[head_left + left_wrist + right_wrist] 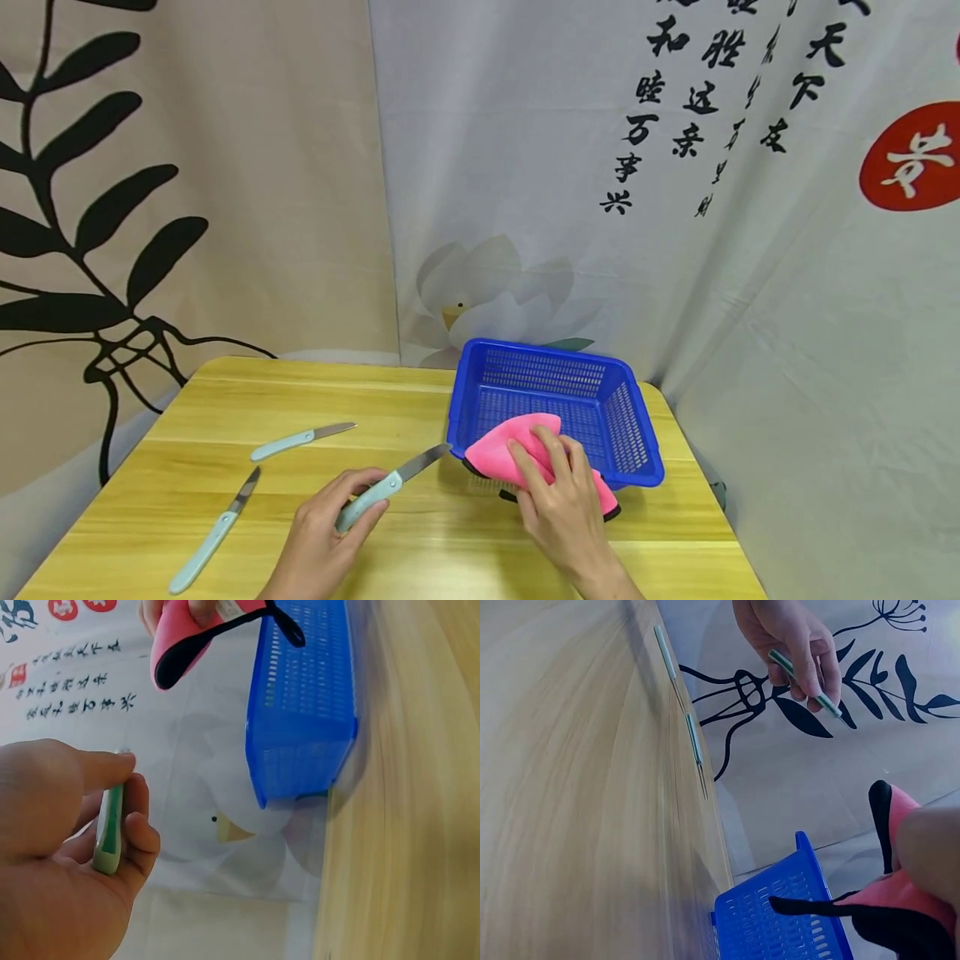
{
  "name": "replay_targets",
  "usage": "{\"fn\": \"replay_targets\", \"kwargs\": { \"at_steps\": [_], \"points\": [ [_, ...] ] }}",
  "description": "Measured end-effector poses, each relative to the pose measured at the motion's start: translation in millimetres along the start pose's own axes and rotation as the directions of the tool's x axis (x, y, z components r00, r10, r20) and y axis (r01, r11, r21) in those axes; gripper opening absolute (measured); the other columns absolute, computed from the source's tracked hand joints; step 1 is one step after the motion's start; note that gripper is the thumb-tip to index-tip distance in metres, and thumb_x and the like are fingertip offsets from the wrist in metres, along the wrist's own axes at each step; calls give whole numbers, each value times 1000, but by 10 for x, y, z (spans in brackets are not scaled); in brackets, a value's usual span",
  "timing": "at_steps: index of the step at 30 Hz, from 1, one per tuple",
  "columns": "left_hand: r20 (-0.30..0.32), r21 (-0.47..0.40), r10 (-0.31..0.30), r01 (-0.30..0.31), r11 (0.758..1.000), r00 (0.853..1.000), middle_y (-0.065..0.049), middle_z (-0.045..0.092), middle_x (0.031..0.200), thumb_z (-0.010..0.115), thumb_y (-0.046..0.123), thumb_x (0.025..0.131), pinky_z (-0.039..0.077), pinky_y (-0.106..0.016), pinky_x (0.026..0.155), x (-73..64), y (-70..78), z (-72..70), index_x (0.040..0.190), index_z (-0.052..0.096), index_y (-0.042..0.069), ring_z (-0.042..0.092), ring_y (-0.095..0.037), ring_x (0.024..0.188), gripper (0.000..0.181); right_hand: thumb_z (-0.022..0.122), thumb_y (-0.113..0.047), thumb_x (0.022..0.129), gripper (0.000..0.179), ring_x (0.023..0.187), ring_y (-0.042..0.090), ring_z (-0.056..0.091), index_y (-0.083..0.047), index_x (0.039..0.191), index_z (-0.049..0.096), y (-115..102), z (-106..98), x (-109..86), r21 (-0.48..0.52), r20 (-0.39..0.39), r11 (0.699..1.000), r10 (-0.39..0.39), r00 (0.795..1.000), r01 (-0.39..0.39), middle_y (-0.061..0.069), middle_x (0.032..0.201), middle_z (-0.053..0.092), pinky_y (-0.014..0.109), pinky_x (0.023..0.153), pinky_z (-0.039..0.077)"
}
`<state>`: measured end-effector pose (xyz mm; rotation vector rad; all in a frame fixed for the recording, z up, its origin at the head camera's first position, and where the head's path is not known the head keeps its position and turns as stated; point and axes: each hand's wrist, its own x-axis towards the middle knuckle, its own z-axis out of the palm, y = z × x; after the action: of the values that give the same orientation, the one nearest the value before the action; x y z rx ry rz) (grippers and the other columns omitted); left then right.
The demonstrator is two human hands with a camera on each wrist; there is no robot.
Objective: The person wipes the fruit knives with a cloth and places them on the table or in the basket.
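One knife [392,483] is grasped by the left hand [322,529], tip towards the cloth [495,450] gripped by the right hand [558,504]; the basket [540,368] lies just beyond that hand. A careless inward swing could cut cloth or hand.

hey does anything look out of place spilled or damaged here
No spill or damage shows. Slightly odd: a pale-blue-handled metal knife and a matching nearer knife lie at differing angles, blades bare, on the left of the yellow wood-grained table, not lined up.
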<state>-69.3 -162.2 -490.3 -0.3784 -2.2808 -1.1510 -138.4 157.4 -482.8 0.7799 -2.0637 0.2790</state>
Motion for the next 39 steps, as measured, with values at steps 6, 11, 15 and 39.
{"fn": "replay_targets", "kwargs": {
  "at_steps": [6,11,15,39],
  "points": [
    [7,-111,-56,57,992,998,9,78,100,85,0,98,55,-21,63,50,4,62,130,76,20,64,2,75,38,66,-9,83,53,114,40,60,-11,134,80,24,-42,-55,66,-36,998,24,999,-22,23,141,71,48,100,49],
    [49,-144,-63,70,987,997,8,77,101,82,5,103,55,-23,61,161,8,129,130,76,22,61,1,73,33,64,-8,83,54,112,41,60,-9,134,80,53,-83,-114,102,-77,995,30,997,-22,24,139,71,47,100,46],
    [79,-163,-31,43,986,996,9,76,101,80,7,105,54,-22,62,293,38,190,132,76,21,58,2,75,30,60,-9,86,51,110,39,61,-8,133,81,91,-118,-174,109,-95,994,35,995,-25,25,138,72,45,96,48],
    [394,-81,183,-165,983,901,-10,80,125,72,7,110,66,-39,94,1400,11,1061,133,72,4,75,-19,107,23,52,-18,94,48,100,25,61,-9,133,79,317,-331,-766,36,-5,998,43,999,-42,18,134,75,37,76,56]
  ]
}}
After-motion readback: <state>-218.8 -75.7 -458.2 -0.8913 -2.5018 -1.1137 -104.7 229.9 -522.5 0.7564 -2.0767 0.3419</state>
